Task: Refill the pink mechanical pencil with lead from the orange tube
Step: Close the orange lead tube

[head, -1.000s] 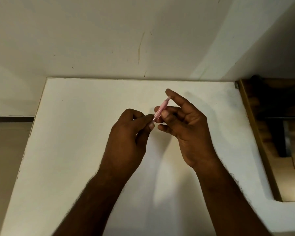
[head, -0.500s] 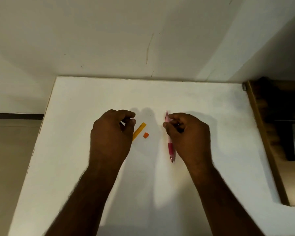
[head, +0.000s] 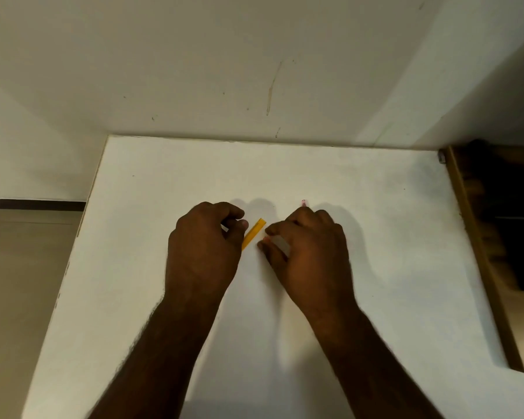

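The orange tube (head: pixel 254 232) lies slanted on the white table (head: pixel 390 237) between my hands. My left hand (head: pixel 204 246) rests to its left with fingers curled; its edge covers the tube's near end, and I cannot see anything in its fingers. My right hand (head: pixel 310 252) sits to the tube's right, thumb and forefinger pinched at the spot where the small orange cap lay; the cap is hidden by the fingertips. The pink mechanical pencil (head: pixel 303 203) lies under my right hand, and only its far end shows beyond the knuckles.
The table butts against a pale wall (head: pixel 254 71) at the back. Its left edge drops to the floor (head: pixel 18 282). A brown wooden piece of furniture (head: pixel 478 237) stands along the table's right side.
Both hands came down from holding the pencil in the air. The pencil now lies on the table, and my right hand has shifted left from it to the small orange cap.
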`<state>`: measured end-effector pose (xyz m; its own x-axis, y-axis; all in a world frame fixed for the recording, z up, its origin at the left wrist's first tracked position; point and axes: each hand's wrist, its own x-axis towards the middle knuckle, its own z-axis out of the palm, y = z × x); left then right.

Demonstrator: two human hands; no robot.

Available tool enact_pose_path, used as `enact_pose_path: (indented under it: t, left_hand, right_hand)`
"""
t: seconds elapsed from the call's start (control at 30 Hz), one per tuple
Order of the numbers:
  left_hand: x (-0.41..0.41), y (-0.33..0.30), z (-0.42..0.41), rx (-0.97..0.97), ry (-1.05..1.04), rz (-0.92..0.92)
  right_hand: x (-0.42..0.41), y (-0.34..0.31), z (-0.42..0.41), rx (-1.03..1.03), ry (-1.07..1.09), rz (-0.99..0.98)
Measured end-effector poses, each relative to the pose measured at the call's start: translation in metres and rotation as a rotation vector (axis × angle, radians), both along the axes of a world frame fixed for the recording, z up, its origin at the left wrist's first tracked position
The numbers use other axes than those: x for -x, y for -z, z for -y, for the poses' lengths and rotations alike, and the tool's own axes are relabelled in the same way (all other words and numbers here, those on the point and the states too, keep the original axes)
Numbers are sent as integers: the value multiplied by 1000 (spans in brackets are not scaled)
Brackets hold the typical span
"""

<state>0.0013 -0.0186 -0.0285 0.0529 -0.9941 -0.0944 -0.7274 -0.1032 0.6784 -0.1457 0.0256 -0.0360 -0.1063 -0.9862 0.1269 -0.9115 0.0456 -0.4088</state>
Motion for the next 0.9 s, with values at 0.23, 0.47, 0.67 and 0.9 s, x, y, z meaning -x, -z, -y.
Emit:
enact_pose_path:
  t: [0.23,0.47,0.67,0.9]
  left_hand:
    - [1,3,0,-28,51,56]
    - [7,1,-2,-58,132,182]
    - [16,-7,-7,-4,157,89]
    - [22,-15,-12,164,202,-21]
  right_hand:
    - [7,-2,1,3,18,149]
    - [25,-7,6,4,286,810]
    - [31,-10,8,-1,418,1101]
    - [30,-9,9,-90,409,1159]
